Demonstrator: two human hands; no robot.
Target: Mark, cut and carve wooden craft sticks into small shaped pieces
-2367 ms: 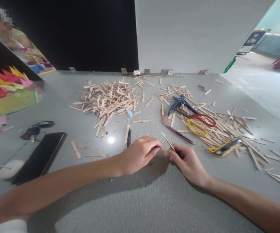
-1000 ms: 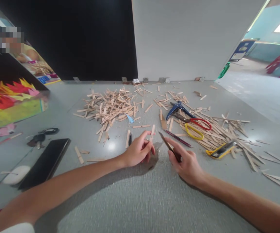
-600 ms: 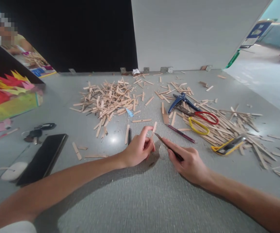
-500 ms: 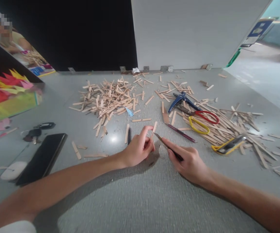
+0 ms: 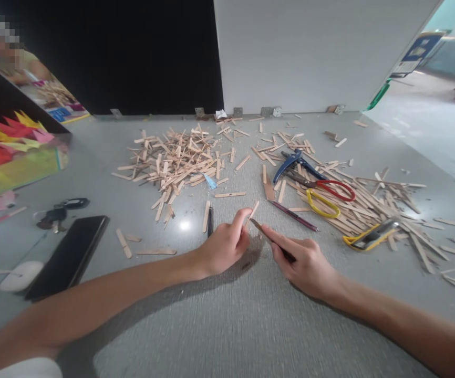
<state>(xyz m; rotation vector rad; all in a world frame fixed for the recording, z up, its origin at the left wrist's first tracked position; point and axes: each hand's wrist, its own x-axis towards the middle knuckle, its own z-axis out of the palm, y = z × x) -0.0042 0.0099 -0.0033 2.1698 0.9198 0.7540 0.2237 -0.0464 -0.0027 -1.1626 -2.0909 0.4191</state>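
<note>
My left hand (image 5: 227,244), closed, pinches a short wooden craft stick (image 5: 254,210) that points up and away from me. In my right hand (image 5: 304,261) is a slim dark-handled craft knife (image 5: 267,231). Its tip lies close beside the stick; whether the two touch, I cannot tell. Both hands are just above the grey table. Beyond my left hand a dark pen (image 5: 210,220) lies alongside another craft stick (image 5: 206,217). A dark red pen (image 5: 295,216) rests beyond my right hand.
A heap of cut craft sticks (image 5: 180,157) lies at the back left, more on the right. Among these are blue pliers (image 5: 302,164), scissors with red and yellow handles (image 5: 324,205) and a yellow utility knife (image 5: 371,234). A phone (image 5: 70,257) and keys (image 5: 54,216) sit left.
My left hand has turned, its fingers closing in more, and the craft stick leans further to the right. The knife has shifted only slightly.
</note>
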